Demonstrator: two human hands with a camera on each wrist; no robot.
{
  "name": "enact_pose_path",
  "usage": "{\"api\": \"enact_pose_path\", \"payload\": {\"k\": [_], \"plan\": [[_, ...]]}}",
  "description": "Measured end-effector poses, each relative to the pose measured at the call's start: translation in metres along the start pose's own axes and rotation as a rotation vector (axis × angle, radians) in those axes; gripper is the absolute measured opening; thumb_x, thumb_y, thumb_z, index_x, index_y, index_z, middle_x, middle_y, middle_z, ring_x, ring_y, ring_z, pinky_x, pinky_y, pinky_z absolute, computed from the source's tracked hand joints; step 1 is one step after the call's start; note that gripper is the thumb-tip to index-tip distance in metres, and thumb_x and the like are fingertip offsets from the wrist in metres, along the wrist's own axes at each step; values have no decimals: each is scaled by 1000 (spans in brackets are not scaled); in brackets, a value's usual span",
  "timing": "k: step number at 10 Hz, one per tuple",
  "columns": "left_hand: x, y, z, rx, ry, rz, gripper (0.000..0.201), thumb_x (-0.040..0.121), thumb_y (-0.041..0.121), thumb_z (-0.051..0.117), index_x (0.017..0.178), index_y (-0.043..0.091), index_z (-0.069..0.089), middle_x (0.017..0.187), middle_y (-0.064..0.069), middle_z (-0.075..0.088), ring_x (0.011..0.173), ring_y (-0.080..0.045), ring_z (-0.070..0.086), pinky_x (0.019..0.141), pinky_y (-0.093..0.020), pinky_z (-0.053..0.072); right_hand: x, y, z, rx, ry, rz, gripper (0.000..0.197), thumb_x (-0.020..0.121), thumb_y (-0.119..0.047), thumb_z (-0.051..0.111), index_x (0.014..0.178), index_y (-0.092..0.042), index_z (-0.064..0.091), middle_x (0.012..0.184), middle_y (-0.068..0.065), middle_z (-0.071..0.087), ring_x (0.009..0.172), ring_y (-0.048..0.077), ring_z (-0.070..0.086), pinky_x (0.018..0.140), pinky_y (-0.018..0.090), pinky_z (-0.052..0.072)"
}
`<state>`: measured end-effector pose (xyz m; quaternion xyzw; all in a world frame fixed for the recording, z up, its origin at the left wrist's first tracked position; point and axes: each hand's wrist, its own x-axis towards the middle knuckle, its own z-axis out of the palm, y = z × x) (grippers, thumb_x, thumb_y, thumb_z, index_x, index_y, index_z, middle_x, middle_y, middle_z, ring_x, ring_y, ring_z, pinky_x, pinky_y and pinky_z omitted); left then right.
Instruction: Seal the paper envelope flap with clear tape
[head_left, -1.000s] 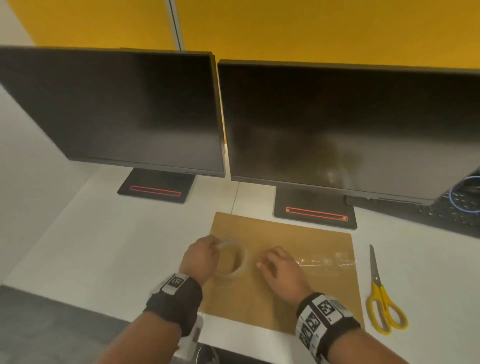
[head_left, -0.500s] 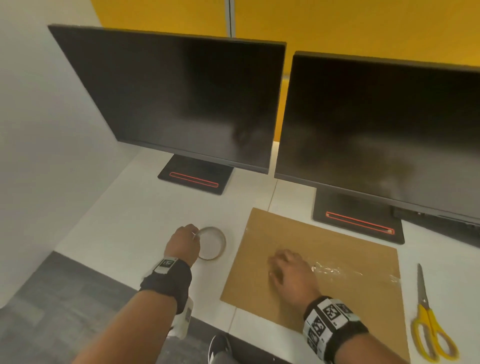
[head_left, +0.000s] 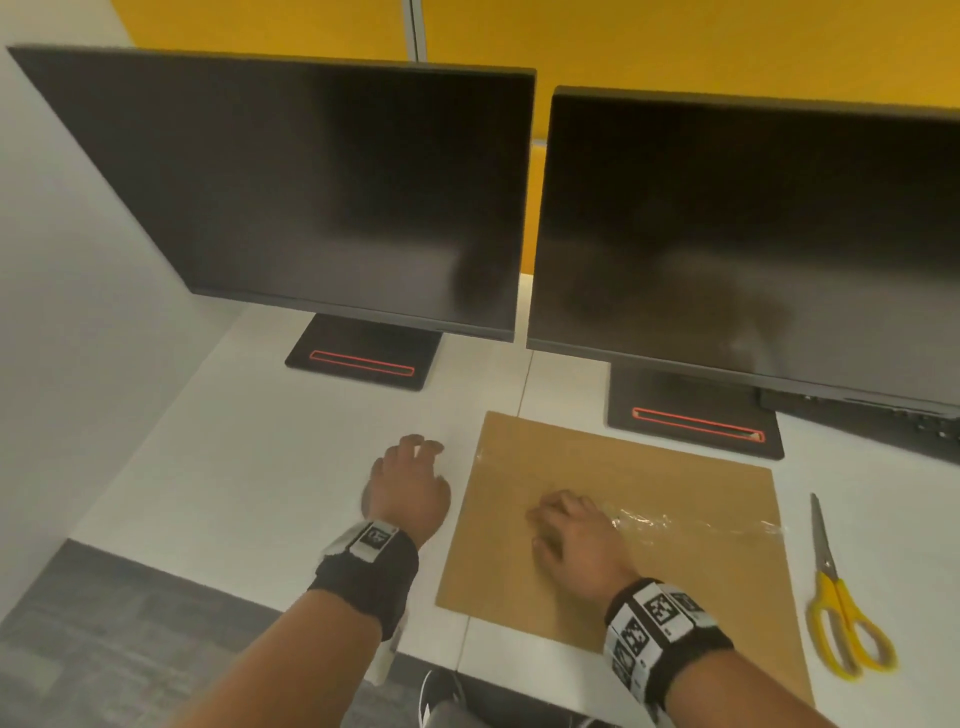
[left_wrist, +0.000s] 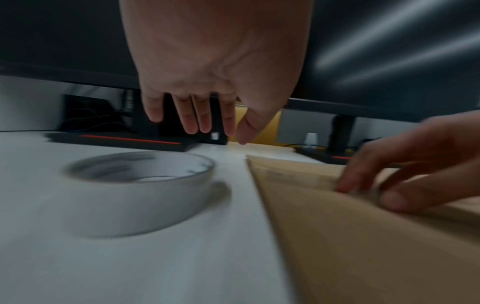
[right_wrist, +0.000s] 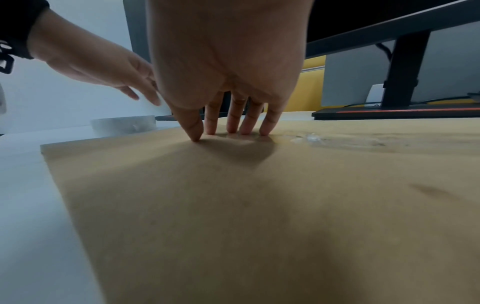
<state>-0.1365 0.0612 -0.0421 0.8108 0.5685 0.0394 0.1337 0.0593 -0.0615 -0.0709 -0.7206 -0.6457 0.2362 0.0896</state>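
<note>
Yellow partitions and two dark monitors back the white worktop (head_left: 260, 467). On it lies the envelope (head_left: 649, 571), right hand (head_left: 576, 535) pressing spread fingertips onto the clear tape (head_left: 675, 522); left hand (head_left: 410, 483) hovers relaxed above the roll (left_wrist: 137, 191). Best to rub outward firmly, flattening wrinkles.

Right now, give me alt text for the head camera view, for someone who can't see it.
A person's right hand presses fingertips onto a brown paper envelope on a white desk, beside a wrinkled strip of clear tape. The left hand hovers left of the envelope; yellow scissors lie right, two dark monitors behind.
</note>
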Motion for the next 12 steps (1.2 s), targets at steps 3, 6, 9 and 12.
{"api": "enact_pose_path", "payload": {"k": [3,6,9,12], "plan": [[-20,93,44,78,-332,425,58,95,35,43,149,30,23,161,-3,7,147,-21,11,118,-39,17,-19,40,-20,-6,123,117,37,85,-27,52,121,-25,60,132,1,52,117,24,50,97,33,42],[-23,135,66,247,-420,453,71,93,60,33,150,37,-1,160,-4,-13,148,-25,-8,116,-46,11,-59,97,-31,-94,19,407,70,87,-57,37,148,-31,15,160,1,9,146,24,9,118,47,11],[-15,144,54,247,-423,430,77,82,63,50,147,39,17,160,-3,6,145,-25,11,113,-43,25,-54,104,-47,-175,-3,364,58,78,-56,51,128,-28,41,144,3,37,129,28,37,106,45,35],[4,166,27,397,-545,427,73,82,60,53,144,32,27,149,-7,29,131,-31,36,105,-45,34,-40,97,-71,-208,-73,398,54,78,-58,48,120,-24,52,124,5,51,112,28,50,94,44,44]]}}
